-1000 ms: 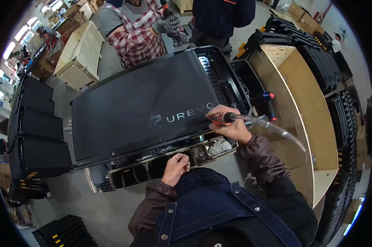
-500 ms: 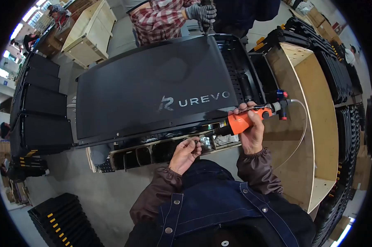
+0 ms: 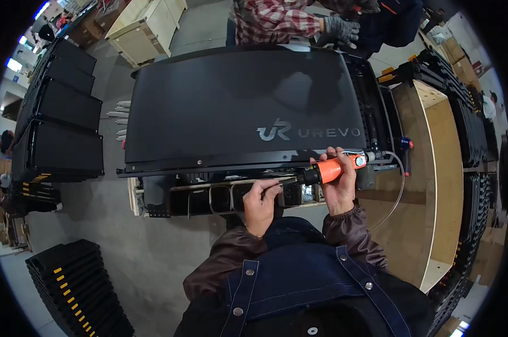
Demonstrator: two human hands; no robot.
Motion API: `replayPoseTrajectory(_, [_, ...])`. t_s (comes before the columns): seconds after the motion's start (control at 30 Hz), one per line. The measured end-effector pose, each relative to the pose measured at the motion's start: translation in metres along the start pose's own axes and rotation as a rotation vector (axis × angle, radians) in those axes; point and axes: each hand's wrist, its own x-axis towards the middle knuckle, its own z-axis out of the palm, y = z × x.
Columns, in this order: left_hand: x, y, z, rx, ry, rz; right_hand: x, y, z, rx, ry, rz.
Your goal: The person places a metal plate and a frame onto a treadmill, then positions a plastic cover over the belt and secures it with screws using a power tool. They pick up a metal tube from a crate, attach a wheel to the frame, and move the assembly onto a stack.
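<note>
Orange screwdriver (image 3: 330, 170) lies level just below the near edge of the black UREVO panel (image 3: 237, 106), gripped by the right hand (image 3: 339, 188), while the left hand (image 3: 261, 203) pinches its fingers closed at the bit tip.

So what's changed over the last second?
The right hand pulled the driver off the panel and turned it level, tip to the left, above the tray. The left hand rose from the tray to pinch at the tip. The grip on the driver stayed; the panel lies as before.
</note>
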Motion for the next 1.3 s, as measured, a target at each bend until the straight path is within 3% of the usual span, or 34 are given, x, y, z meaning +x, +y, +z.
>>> replayPoseTrajectory(0.03, [0.007,0.009,-0.009,0.208,0.082,0.24,0.0,0.012,0.007,-0.005,0.06,0.031])
replayPoseTrajectory(0.17, [0.022,0.001,-0.056,0.196,0.14,0.258,-0.001,0.061,0.032,-0.078,0.106,0.046])
replayPoseTrajectory(0.23, [0.03,0.005,-0.083,-0.434,0.006,-0.401,-0.01,0.078,0.05,-0.116,0.093,0.003])
replayPoseTrajectory(0.3, [0.04,0.007,-0.112,-0.473,-0.026,-0.453,-0.015,0.098,0.071,-0.207,-0.045,-0.085])
replayPoseTrajectory(0.37, [0.051,0.005,-0.14,-0.499,-0.192,-0.603,-0.019,0.112,0.084,-0.252,-0.157,-0.112])
replayPoseTrajectory(0.43, [0.061,0.0,-0.16,-0.557,-0.271,-0.681,-0.026,0.121,0.105,-0.481,-0.431,-0.195])
replayPoseTrajectory(0.5, [0.062,-0.013,-0.165,-1.078,-0.226,-0.774,-0.032,0.131,0.124,-0.545,-0.468,-0.222])
replayPoseTrajectory(0.53, [0.061,-0.015,-0.164,-1.086,-0.229,-0.777,-0.032,0.138,0.133,-0.538,-0.477,-0.257])
replayPoseTrajectory(0.6, [0.061,-0.014,-0.158,-0.969,-0.048,-0.522,-0.034,0.147,0.148,-0.541,-0.482,-0.299])
replayPoseTrajectory(0.63, [0.063,-0.01,-0.165,-0.576,-0.079,-0.402,-0.037,0.151,0.155,-0.552,-0.404,-0.295])
replayPoseTrajectory(0.67, [0.065,-0.009,-0.17,-0.586,-0.081,-0.404,-0.038,0.155,0.161,-0.562,-0.33,-0.291])
replayPoseTrajectory(0.77, [0.065,-0.008,-0.18,-0.675,-0.164,-0.448,-0.035,0.158,0.158,-0.528,-0.238,-0.265])
replayPoseTrajectory(0.83, [0.074,-0.01,-0.187,-0.724,-0.27,-0.634,-0.033,0.157,0.155,-0.525,-0.227,-0.257])
replayPoseTrajectory(0.93, [0.079,-0.026,-0.196,-0.923,-0.43,-0.798,-0.031,0.152,0.151,-0.673,-0.569,-0.229])
replayPoseTrajectory(0.97, [0.075,-0.03,-0.192,-0.929,-0.427,-0.804,-0.031,0.155,0.151,-0.678,-0.565,-0.223])
replayPoseTrajectory(1.03, [0.074,-0.029,-0.179,-1.378,-0.223,-0.833,-0.032,0.165,0.158,-0.739,-0.593,-0.321])
replayPoseTrajectory(1.07, [0.076,-0.031,-0.174,-1.542,-0.23,-0.856,-0.032,0.173,0.163,-0.699,-0.559,-0.347])
replayPoseTrajectory(1.2, [0.081,-0.032,-0.166,-1.585,-0.165,-0.816,-0.023,0.194,0.161,-0.825,-0.615,-0.432])
replayPoseTrajectory(1.3, [0.084,-0.041,-0.164,-1.616,-0.156,-0.907,-0.016,0.205,0.16,-0.983,-0.702,-0.473])
